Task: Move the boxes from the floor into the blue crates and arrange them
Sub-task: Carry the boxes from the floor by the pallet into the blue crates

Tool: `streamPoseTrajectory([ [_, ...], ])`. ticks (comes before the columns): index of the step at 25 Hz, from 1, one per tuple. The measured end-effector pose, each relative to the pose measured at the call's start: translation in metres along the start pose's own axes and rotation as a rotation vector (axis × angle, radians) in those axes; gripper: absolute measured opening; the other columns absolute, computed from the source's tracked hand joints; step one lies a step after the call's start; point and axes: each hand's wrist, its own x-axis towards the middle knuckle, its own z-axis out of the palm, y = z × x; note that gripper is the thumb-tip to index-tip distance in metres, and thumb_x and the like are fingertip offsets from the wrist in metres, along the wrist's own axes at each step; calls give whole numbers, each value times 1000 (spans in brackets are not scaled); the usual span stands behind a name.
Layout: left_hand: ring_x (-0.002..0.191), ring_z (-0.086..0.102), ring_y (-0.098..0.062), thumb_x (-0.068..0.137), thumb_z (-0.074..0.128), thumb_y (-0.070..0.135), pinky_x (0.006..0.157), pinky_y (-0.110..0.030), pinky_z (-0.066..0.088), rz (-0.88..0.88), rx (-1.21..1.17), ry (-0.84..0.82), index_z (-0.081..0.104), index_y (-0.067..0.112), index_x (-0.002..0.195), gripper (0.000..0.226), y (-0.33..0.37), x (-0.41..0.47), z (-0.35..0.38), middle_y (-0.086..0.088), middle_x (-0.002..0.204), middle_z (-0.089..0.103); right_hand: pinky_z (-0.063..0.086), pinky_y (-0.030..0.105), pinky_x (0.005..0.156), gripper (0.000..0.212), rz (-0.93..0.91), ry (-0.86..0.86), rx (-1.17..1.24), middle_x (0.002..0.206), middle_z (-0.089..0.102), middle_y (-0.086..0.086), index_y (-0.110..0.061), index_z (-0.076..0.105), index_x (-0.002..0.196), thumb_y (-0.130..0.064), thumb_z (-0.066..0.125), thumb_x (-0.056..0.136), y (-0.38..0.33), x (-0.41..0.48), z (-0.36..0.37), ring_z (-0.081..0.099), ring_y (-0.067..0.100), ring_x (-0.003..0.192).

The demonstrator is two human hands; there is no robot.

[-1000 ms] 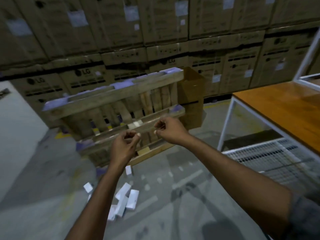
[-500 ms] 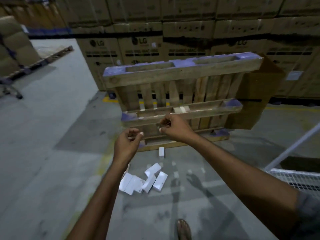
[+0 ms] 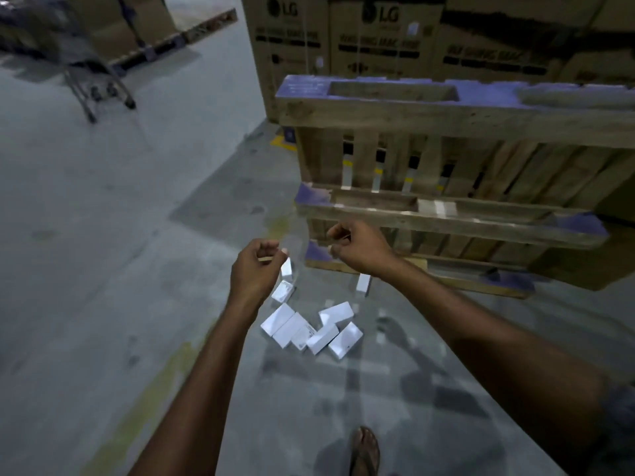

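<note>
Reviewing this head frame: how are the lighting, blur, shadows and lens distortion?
Head view: dim, bluish warehouse light with no glare. The white boxes are the brightest patch, their labels unreadable. The pallet goes soft toward its right end, and the small print on the cartons smears. There is wide-angle stretch toward the edges. The person's shadow lies on the floor right of the boxes.

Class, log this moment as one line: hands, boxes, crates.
left hand and right hand: raised, fingers curled, hold unclear | boxes: heaped on floor by pallet | crates: not in view | step: none lifted
</note>
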Motion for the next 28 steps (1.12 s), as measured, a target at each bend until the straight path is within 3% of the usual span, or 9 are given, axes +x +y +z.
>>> streamPoseTrajectory([
  [4,84,67,-4,87,76,32,78,-30,51,-94,27,-1,72,25,100,15,-31,17,7,16,91,70,49,24,74,23,20,-54,1,86,69,-8,-20,74,103,-20,73,81,14,24,24,66,12,83],
  [7,78,65,-2,87,76,29,75,-27,49,-127,30,-24,72,24,97,12,-52,30,18,16,87,69,54,29,75,19,38,-78,-42,90,72,-4,-18,75,100,-19,74,81,27,37,36,66,14,83],
  [10,78,65,-6,87,76,25,75,-25,48,-152,7,-51,73,18,101,16,-64,37,27,13,86,70,48,25,73,23,55,-74,-69,87,67,-7,-19,74,103,-17,71,80,37,45,42,61,11,79],
  [15,80,66,-6,86,76,27,72,-26,49,-176,12,-37,73,24,97,12,-70,47,10,13,87,70,56,32,81,27,75,-95,-71,101,73,-2,-18,74,108,-18,72,81,39,62,50,65,13,88],
  [19,86,70,-13,86,75,30,81,-32,52,-195,9,4,72,28,96,10,-82,71,-16,13,90,71,58,38,87,27,73,-100,-55,105,74,0,-17,74,107,-19,69,80,28,84,68,68,18,97],
  [22,87,70,-13,87,75,31,83,-34,53,-221,9,-6,72,29,97,11,-96,102,-29,12,92,71,59,40,84,25,99,-117,-67,101,74,-1,-20,74,103,-19,65,80,17,109,92,68,17,93],
  [28,84,68,-7,88,74,27,79,-28,51,-254,20,-90,72,27,97,10,-150,183,-34,14,91,71,44,22,72,18,183,-59,-28,85,69,-10,-25,72,95,-18,71,79,12,177,155,64,9,83],
])
